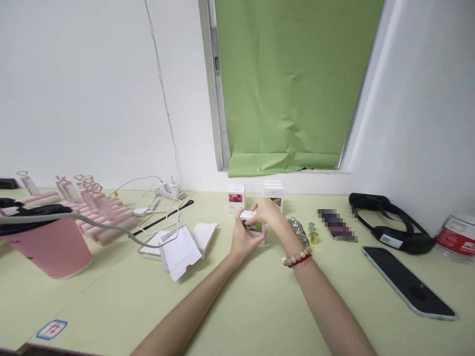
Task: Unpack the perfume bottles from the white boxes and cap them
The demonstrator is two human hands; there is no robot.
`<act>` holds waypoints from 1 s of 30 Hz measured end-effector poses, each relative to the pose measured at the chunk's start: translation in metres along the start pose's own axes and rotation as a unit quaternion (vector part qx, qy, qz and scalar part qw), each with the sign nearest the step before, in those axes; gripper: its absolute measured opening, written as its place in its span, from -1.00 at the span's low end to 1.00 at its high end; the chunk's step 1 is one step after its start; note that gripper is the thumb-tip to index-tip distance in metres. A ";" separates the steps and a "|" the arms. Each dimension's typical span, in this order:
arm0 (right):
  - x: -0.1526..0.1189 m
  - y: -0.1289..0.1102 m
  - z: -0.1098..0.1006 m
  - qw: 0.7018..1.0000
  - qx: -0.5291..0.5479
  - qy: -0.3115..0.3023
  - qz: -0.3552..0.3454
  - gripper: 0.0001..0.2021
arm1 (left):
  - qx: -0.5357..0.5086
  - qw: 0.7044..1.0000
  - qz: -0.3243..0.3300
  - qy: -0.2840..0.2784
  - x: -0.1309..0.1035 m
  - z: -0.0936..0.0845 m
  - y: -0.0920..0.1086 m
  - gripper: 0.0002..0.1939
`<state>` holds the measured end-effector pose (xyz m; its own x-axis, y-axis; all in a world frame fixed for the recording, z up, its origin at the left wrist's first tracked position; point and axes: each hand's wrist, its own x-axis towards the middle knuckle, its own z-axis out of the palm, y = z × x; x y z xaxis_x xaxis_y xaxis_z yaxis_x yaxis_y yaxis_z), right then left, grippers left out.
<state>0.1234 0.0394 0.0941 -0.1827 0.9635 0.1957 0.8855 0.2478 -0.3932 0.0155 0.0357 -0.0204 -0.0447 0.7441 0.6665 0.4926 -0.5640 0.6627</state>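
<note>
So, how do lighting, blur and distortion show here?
Head view: soft light, faint shadows on the table; head view, edges: pink cup looks stretched, bottle slightly blurred; head view, right: mosaic blocks cover much of the farther phone; head view, centre: held box, its print unreadable.

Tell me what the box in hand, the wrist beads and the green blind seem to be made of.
Box: thin card, most likely; white, smooth, with straight edges and a printed side.
Beads: possibly wood; round, dull and tan, though stone or plastic could look alike.
Blind: fabric or plastic sheet, hard to tell; matt, with soft creases.
</note>
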 end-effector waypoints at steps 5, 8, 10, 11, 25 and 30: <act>0.003 0.005 0.002 1.000 0.002 -0.013 -0.002 -0.70 | 0.004 1.000 0.009 -0.003 0.000 0.001 -0.004 -0.08; 0.003 0.005 0.001 1.000 -0.002 -0.019 -0.004 -0.71 | 0.011 1.000 0.013 0.000 -0.001 0.002 -0.005 -0.07; 0.002 0.005 0.000 1.000 -0.009 -0.025 -0.003 -0.73 | 0.015 1.000 0.016 0.002 -0.001 0.002 -0.004 -0.06; 0.002 0.005 0.000 1.000 -0.012 -0.027 -0.003 -0.74 | 0.016 1.000 0.018 0.001 -0.001 0.002 -0.004 -0.06; 0.003 0.006 0.001 0.991 0.027 -0.008 -0.131 -0.80 | -0.028 0.999 -0.045 0.004 0.002 -0.002 -0.001 -0.14; 0.005 0.005 0.004 0.986 0.014 0.021 -0.166 -0.66 | -0.017 0.998 -0.054 0.007 0.002 -0.003 -0.001 -0.15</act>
<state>0.1254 0.0463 0.0898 -0.4423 0.8239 0.3544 0.7679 0.5520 -0.3250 0.0121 0.0359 -0.0186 -0.1081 0.7967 0.5947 0.4537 -0.4927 0.7426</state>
